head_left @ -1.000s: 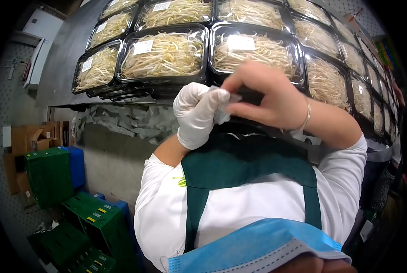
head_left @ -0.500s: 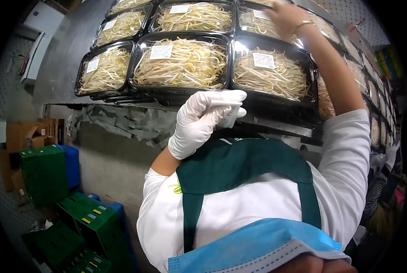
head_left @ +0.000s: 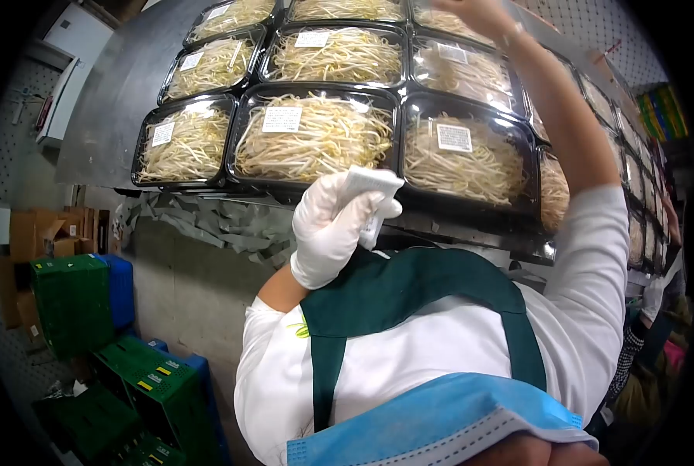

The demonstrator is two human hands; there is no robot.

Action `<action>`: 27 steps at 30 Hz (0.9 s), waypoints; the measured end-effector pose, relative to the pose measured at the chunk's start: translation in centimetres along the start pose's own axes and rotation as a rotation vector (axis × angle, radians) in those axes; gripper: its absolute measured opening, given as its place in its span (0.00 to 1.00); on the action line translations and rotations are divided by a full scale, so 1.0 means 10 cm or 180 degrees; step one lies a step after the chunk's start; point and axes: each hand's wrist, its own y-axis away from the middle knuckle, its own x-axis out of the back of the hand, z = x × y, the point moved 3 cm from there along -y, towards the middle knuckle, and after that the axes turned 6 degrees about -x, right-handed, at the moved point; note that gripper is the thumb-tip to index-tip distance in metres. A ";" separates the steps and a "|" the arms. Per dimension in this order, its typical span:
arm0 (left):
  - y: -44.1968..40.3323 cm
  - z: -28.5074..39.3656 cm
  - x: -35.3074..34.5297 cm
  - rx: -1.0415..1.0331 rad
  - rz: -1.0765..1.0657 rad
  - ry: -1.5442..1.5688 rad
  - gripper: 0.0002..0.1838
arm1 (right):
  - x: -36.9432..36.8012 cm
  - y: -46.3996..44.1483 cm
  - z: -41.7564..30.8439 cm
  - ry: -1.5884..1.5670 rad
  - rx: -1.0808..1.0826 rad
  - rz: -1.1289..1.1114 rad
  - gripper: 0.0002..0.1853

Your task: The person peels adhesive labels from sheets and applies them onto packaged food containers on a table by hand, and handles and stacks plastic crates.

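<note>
My left hand (head_left: 327, 225), in a white glove, is closed on a folded strip of white labels (head_left: 372, 186) in front of the nearest trays. My bare right hand (head_left: 479, 14) is stretched far forward over the back trays at the top edge; its fingertips are blurred and partly cut off. Black trays of bean sprouts under clear lids stand in rows, among them a front middle tray (head_left: 316, 144) and a front tray to its right (head_left: 463, 163). Each of these two bears a white label, as does the tray behind, below my right hand (head_left: 463, 70).
The trays stand on a grey metal table (head_left: 106, 132). Crumpled grey backing strips (head_left: 215, 221) hang below its front edge. Green crates (head_left: 71, 303), a blue crate (head_left: 120, 291) and cardboard boxes (head_left: 25, 233) are at the lower left. Part of another person shows at the right edge.
My right hand has left the label strip and reached forward to the back trays. My left hand still holds the strip. The trays now appear lower in view, with more back rows showing.
</note>
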 end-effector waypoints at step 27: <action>0.06 -0.65 -1.35 -0.0464 0.0184 0.0063 0.06 | 1.22 0.65 0.84 0.0772 -0.0132 -0.0385 0.17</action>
